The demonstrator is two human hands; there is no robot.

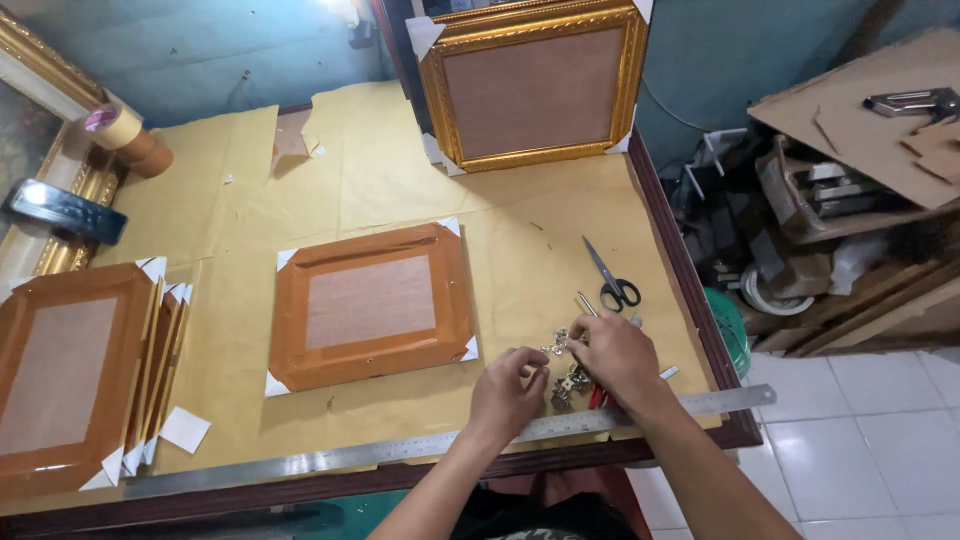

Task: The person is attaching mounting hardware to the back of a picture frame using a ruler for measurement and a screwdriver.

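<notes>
We see both hands at 5 o'clock on the paper-covered brown worktable (400, 150). The left hand (507, 392) has its fingers curled, pinching at a pile of small silver metal hanger fittings (566, 385); the piece it pinches is too small to tell. The right hand (612, 357) lies half-closed over the same pile, touching it; whether it grips a piece we cannot tell. A long steel ruler (400, 455) lies along the near table edge, under both wrists. Black-handled scissors (612, 280) lie just beside the pile at 12 o'clock. The brown-taped rectangular picture frame, back side up (370, 305), lies at 9 o'clock from the hands, apart from them. A gold-framed picture back (535, 85) leans at 12 o'clock.
</notes>
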